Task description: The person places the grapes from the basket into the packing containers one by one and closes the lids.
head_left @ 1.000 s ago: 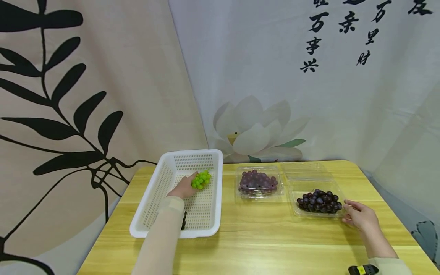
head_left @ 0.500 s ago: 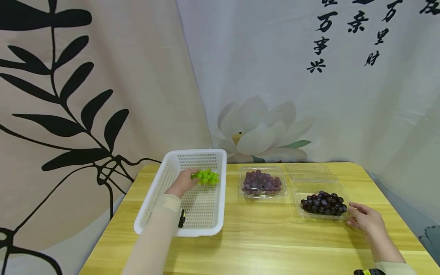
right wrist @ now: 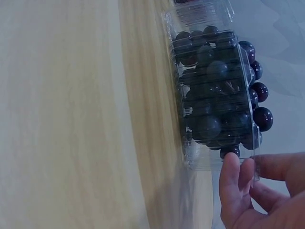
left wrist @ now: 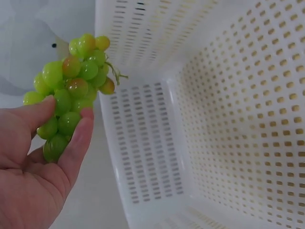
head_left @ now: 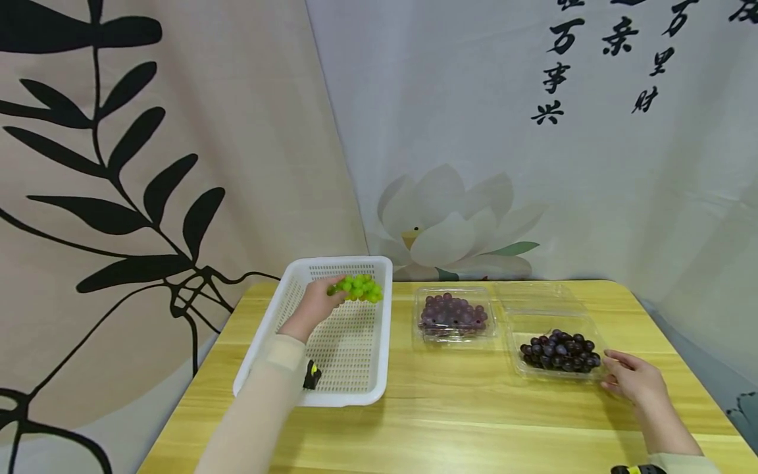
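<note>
In the head view my left hand [head_left: 314, 306] holds a bunch of green grapes [head_left: 362, 288] above the far part of a white plastic basket [head_left: 349, 362]. The left wrist view shows thumb and fingers curled round one end of the bunch [left wrist: 71, 86], a few berries tinged red. At the right, my right hand [head_left: 639, 382] pinches the right rim of a clear plastic box [head_left: 527, 324] with its lid laid back. Dark grapes [head_left: 559, 351] fill that box and rise above its rim in the right wrist view, where my fingertips [right wrist: 232, 167] touch its outer wall.
A second clear box [head_left: 428, 337], lid down, holds purple grapes [head_left: 453, 315] between the basket and the lidless-side box. All stand on a yellow wooden table [head_left: 450, 415]. Behind it hangs a printed cloth [head_left: 450, 131].
My left hand has lifted the green grapes up and away from the basket floor toward its far side. The right hand stays at the box. The head view has shifted slightly.
</note>
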Demonstrator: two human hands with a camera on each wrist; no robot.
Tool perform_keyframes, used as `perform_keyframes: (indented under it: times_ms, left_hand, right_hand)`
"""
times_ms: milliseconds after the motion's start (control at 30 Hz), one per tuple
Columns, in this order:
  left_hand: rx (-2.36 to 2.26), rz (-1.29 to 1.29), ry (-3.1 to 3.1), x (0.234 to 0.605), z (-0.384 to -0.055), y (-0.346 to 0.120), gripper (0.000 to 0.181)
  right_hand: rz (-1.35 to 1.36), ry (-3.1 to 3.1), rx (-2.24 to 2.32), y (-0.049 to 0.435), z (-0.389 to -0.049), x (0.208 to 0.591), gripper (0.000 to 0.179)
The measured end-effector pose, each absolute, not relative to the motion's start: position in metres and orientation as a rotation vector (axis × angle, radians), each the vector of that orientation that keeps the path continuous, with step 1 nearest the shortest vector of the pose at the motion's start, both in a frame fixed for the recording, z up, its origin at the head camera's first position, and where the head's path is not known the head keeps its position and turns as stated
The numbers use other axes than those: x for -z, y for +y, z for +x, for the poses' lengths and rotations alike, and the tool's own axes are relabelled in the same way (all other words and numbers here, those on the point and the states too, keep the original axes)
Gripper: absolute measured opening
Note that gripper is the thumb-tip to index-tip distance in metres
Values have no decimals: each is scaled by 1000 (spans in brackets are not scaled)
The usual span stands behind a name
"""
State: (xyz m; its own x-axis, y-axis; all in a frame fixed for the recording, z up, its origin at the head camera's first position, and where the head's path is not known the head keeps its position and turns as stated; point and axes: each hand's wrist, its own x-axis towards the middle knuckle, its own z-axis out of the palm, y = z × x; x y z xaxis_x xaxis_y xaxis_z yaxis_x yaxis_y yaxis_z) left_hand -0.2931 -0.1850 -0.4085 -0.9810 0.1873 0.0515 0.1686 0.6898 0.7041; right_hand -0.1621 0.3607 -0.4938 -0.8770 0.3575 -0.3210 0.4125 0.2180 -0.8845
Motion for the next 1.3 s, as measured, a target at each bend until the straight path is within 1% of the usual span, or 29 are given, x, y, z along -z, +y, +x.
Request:
perform_keyframes:
  times_ms: [267,567,833,1133,1300]
  left_hand:
    - [-1358,267,2887,397,-290,-178,47]
    - [-1597,341,2818,394,-287,-163,44]
    - [-1688,382,2799,393,-286,-142,42]
    - [-1606,554,2958,395,-283,-113,43]
    - [-1449,740,3066,392,-279,-97,43]
  right_hand:
    - [764,2392,1768,362,-163,493,55]
    - [761,2398,1779,360,-161,492,54]
    - [755,2385,1795,360,-160,492,55]
    - [747,2382,1816,359,-159,492,55]
    - [756,2380,1825,359,-158,491,55]
